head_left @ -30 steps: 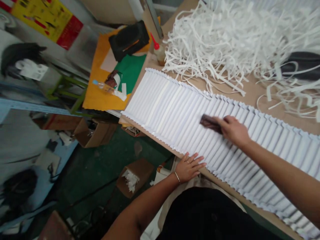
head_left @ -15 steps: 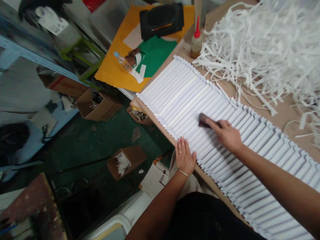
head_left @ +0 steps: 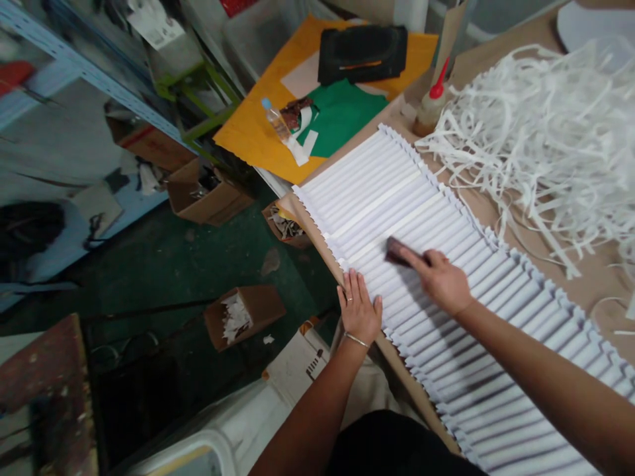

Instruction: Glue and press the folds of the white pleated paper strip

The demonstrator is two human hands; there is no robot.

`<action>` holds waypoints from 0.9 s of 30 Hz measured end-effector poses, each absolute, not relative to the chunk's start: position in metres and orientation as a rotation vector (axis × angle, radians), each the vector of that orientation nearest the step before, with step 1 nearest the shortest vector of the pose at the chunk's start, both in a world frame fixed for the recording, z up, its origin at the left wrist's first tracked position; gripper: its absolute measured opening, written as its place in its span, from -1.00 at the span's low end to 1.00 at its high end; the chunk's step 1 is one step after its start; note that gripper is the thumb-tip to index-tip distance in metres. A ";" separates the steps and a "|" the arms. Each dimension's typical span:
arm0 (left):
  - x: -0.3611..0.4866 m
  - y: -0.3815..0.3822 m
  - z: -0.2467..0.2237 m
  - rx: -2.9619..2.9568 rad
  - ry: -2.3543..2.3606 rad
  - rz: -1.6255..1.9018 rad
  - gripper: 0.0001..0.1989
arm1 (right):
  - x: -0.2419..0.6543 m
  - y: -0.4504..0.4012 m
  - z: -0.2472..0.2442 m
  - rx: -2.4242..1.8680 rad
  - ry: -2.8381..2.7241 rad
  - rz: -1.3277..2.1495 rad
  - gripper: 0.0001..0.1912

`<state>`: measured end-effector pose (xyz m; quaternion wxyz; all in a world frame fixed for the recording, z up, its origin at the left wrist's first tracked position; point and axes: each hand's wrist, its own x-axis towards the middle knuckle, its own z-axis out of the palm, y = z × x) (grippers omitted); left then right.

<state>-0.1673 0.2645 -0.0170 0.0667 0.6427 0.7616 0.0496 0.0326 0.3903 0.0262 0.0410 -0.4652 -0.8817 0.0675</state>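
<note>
My right hand grips a dark brown, block-like tool, index finger stretched along its top; its exact kind is unclear. The tool sits over a long row of overlapping white paper pieces that look folded, with jagged ends along both sides. Flat on the near edge of that row lies my left hand, fingers extended and nothing in its grasp. Two brighter white strips cross the row just beyond the tool.
Loose white paper strips are heaped on the brown-covered table. Beside them stands a glue-type bottle with a red nozzle. A yellow sheet carries a black case and green sheet. Cardboard boxes sit on the floor.
The camera view has shifted, moving the background rightward. My right hand has slid the tool slightly toward the near edge of the paper row. My left hand stays on that edge.
</note>
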 end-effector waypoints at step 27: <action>-0.292 0.399 -0.008 1.870 2.310 0.179 -0.30 | -0.107 0.468 0.032 -1.106 -2.791 0.230 -0.22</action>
